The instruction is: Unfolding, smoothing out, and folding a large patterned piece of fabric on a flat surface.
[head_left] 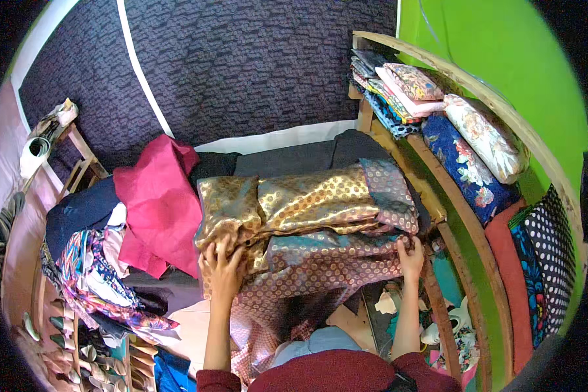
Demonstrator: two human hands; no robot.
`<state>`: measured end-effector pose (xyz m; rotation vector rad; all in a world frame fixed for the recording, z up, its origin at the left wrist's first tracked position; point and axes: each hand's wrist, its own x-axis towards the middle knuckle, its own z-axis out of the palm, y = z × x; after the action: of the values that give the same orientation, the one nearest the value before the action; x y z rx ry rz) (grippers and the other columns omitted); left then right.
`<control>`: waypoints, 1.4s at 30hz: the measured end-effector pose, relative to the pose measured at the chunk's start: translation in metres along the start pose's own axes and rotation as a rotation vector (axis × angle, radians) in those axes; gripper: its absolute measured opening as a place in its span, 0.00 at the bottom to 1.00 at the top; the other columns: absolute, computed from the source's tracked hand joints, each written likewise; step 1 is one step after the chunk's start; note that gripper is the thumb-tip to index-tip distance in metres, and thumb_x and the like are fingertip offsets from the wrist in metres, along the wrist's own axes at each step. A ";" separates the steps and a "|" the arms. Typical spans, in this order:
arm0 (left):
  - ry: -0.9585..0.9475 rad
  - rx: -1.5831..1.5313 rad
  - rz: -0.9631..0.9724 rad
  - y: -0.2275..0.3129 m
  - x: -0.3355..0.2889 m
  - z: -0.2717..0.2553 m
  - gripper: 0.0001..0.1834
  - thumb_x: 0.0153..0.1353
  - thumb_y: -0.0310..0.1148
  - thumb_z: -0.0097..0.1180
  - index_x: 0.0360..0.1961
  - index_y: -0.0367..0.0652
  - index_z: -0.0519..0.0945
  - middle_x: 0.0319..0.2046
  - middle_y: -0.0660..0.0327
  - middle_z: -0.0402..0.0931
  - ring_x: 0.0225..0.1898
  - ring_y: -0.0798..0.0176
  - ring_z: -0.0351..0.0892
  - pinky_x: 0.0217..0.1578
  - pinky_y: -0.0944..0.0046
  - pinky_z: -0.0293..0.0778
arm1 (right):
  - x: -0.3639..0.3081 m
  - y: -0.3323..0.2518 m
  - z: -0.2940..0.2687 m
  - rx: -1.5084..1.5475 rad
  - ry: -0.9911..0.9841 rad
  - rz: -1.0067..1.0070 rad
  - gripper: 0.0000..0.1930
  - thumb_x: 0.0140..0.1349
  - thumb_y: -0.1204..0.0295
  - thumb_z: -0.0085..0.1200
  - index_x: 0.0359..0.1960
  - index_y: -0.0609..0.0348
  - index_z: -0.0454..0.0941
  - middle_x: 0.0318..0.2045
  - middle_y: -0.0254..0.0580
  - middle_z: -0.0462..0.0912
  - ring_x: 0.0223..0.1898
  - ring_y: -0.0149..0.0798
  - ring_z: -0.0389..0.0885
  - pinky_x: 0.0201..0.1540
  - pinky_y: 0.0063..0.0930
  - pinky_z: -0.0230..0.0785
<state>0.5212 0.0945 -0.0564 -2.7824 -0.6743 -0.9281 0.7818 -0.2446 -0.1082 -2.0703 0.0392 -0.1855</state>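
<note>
A shiny gold-and-brown dotted fabric (317, 199) lies folded in layers on a dark surface in front of me. Its lower layer (333, 261) shows a duller purplish side with gold dots, and a length hangs over the near edge toward my lap. At the left end, my left hand (222, 268) has its fingers curled into the bunched cloth. My right hand (409, 258) pinches the right edge of the fabric, its fingertips partly hidden by folds.
Crimson cloth (160, 202) and a multicoloured printed cloth (101, 274) lie to the left. Along the right, a wooden rack (460, 202) carries folded fabrics, including a navy floral one (467, 166) and a polka-dot one (552, 261). Several shoes (62, 333) stand at the lower left.
</note>
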 end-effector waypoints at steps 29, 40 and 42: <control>0.076 -0.172 0.064 0.018 -0.002 -0.020 0.34 0.34 0.43 0.64 0.48 0.52 0.67 0.57 0.62 0.55 0.60 0.50 0.47 0.55 0.44 0.41 | -0.028 -0.064 -0.035 -0.769 0.072 -0.588 0.45 0.33 0.86 0.51 0.59 0.43 0.51 0.63 0.44 0.39 0.63 0.51 0.35 0.58 0.55 0.36; -0.786 -0.479 0.163 -0.044 0.094 0.023 0.22 0.53 0.47 0.49 0.47 0.49 0.72 0.52 0.60 0.63 0.56 0.54 0.57 0.52 0.47 0.54 | 0.102 -0.083 -0.034 -0.426 -0.550 -0.773 0.15 0.42 0.75 0.48 0.36 0.55 0.76 0.33 0.52 0.76 0.36 0.52 0.73 0.41 0.39 0.65; -0.797 -0.737 0.173 -0.054 0.117 0.022 0.20 0.55 0.43 0.48 0.43 0.40 0.73 0.40 0.52 0.73 0.43 0.56 0.71 0.44 0.66 0.64 | 0.104 -0.119 -0.024 -0.353 -0.583 -0.748 0.15 0.42 0.74 0.49 0.36 0.55 0.76 0.32 0.52 0.76 0.36 0.52 0.73 0.40 0.41 0.64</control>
<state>0.5916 0.1923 -0.0055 -3.8041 -0.1293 0.0562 0.8748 -0.2190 0.0192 -2.3218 -1.1341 -0.0174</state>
